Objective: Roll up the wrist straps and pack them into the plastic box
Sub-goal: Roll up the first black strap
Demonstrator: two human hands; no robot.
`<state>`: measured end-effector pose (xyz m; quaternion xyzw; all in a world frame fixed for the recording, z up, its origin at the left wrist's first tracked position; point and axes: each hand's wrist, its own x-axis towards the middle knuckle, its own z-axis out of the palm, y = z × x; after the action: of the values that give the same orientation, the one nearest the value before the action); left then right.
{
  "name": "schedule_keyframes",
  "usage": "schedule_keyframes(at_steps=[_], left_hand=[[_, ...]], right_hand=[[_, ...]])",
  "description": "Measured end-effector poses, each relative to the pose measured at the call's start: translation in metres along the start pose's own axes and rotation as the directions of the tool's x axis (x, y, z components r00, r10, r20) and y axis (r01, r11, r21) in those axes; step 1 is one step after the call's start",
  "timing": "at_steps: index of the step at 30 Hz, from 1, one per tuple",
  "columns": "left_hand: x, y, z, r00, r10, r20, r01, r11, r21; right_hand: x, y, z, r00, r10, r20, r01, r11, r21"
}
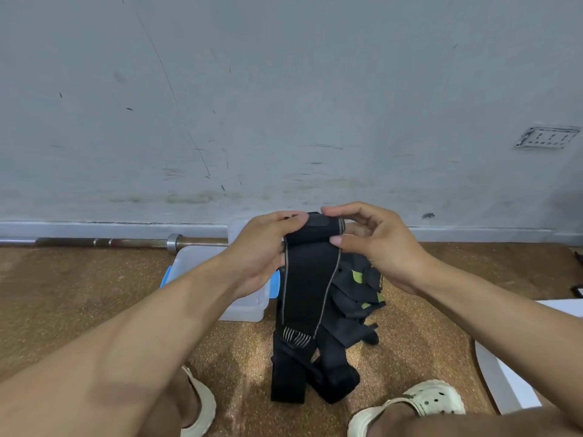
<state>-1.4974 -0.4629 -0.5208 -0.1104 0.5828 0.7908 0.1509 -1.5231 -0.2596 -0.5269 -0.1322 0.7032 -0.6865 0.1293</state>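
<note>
A long black wrist strap (307, 285) with grey edge stitching hangs from both hands, its top end rolled into a small coil. My left hand (263, 250) grips the coil's left side; my right hand (369, 244) pinches its right side between thumb and fingers. The strap's lower end folds onto the floor between my feet. A pile of more black straps (358, 298) with lime-green patches lies on the floor behind it. The clear plastic box (246, 305) with blue clips stands on the floor, partly hidden behind my left hand and forearm.
A steel barbell (126, 242) lies along the grey wall's base at the left. The floor is brown speckled matting. A white board (517, 386) lies at the right. My feet in cream clogs (419, 402) are at the bottom.
</note>
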Motion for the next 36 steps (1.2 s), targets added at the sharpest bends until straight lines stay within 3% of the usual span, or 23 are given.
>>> schedule_keyframes(at_steps=[5, 8, 13, 17, 22, 26, 31, 36], left_hand=[[0.000, 0.000, -0.006, 0.997, 0.071, -0.002, -0.071, 0.997, 0.034], [-0.004, -0.001, -0.008, 0.991, 0.133, 0.028, -0.135, 0.987, 0.082], [-0.006, -0.002, -0.008, 0.990, 0.135, 0.042, -0.138, 0.988, 0.074], [-0.005, 0.000, -0.008, 0.999, 0.038, 0.037, -0.039, 0.999, 0.021], [-0.008, 0.000, -0.005, 0.991, -0.043, 0.130, 0.051, 0.997, -0.060], [-0.006, 0.000, -0.007, 0.995, -0.081, 0.060, 0.087, 0.990, -0.109], [-0.005, 0.000, -0.009, 0.999, -0.030, 0.021, 0.032, 0.996, -0.078], [-0.004, 0.005, -0.011, 1.000, 0.011, 0.013, -0.011, 0.999, -0.048]], right_hand=[[0.004, -0.001, 0.001, 0.980, 0.189, 0.068, -0.197, 0.972, 0.131], [0.004, 0.001, 0.003, 0.950, 0.266, 0.162, -0.285, 0.952, 0.113], [0.002, 0.004, 0.007, 0.976, 0.198, 0.090, -0.209, 0.968, 0.138], [0.002, 0.007, 0.009, 0.993, 0.115, -0.005, -0.115, 0.992, 0.047], [0.002, 0.003, 0.015, 0.996, -0.001, -0.094, -0.005, 0.998, -0.060], [-0.001, 0.005, 0.020, 0.996, -0.030, -0.086, 0.021, 0.995, -0.100], [0.000, 0.004, 0.021, 0.999, 0.007, -0.043, -0.010, 0.998, -0.063], [0.003, 0.002, 0.019, 0.981, 0.182, 0.064, -0.188, 0.976, 0.108]])
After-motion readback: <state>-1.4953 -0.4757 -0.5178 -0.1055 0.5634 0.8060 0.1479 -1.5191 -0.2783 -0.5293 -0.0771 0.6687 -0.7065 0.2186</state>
